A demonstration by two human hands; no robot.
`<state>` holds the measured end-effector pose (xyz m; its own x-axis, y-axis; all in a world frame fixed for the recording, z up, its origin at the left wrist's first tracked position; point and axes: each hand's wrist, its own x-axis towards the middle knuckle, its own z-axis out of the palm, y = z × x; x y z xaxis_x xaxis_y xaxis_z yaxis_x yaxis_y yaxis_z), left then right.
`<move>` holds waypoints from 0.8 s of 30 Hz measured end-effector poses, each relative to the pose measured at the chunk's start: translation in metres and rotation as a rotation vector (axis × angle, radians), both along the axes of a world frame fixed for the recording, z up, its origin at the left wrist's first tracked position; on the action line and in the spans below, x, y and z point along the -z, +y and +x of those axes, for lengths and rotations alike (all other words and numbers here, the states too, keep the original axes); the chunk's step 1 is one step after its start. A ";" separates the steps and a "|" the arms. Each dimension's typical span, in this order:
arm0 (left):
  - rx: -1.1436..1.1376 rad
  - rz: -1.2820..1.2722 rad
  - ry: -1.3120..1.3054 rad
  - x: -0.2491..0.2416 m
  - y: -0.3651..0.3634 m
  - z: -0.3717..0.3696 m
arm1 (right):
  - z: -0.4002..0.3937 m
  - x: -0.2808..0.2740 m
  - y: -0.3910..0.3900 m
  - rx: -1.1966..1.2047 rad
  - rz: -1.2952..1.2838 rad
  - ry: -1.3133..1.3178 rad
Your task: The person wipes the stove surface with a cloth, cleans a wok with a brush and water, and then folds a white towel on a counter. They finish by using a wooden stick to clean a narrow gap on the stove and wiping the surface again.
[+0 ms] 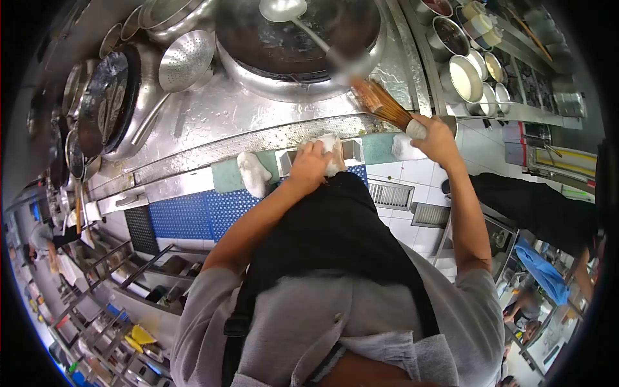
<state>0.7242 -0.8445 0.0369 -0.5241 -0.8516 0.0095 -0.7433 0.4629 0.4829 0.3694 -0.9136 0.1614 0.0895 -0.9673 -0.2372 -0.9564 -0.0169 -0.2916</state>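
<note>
My right hand (436, 140) is wrapped round the pale handle end of a bamboo wok brush (385, 106). The bristles point up and left toward the rim of a large dark wok (296, 45). A steel ladle (284, 8) lies over the wok, its handle reaching toward the brush tip; a blurred patch hides where they come close. At the stove's front edge, my left hand (311, 166) is closed on a white cloth (329, 153). Another white cloth (253, 174) hangs to its left, and a third (405, 148) lies near my right wrist.
A perforated strainer (187, 61) rests on the wet steel counter (200, 116) beside another wok (122, 97). Seasoning pots (463, 79) line a shelf at the right. Blue mats (180, 216) and floor grates (391, 194) lie below. Another person's dark-clothed leg (535, 203) is at the right.
</note>
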 end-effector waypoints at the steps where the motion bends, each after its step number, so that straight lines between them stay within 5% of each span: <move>1: 0.021 0.038 0.000 0.017 0.001 0.000 | 0.005 -0.007 -0.001 -0.002 -0.011 -0.002; 5: 0.102 0.225 0.185 -0.021 -0.003 0.022 | 0.034 -0.014 0.003 0.188 -0.208 0.222; 8: 0.014 0.279 0.511 -0.062 0.008 0.070 | 0.094 -0.036 -0.006 0.283 0.230 0.286; 11: -0.131 0.293 0.653 -0.084 0.019 0.140 | 0.101 -0.055 -0.016 0.381 0.166 -0.007; 13: -0.267 0.131 0.672 -0.075 0.027 0.184 | 0.107 -0.066 -0.021 0.435 0.112 0.063; 16: -0.494 0.242 0.713 -0.070 0.035 0.238 | 0.069 -0.007 -0.044 0.400 0.143 0.334; 20: -0.714 0.244 0.569 -0.021 0.049 0.265 | 0.113 -0.034 -0.023 0.359 0.300 -0.130; 24: -0.754 0.374 0.495 -0.013 0.056 0.239 | 0.087 -0.044 -0.021 0.495 0.151 -0.090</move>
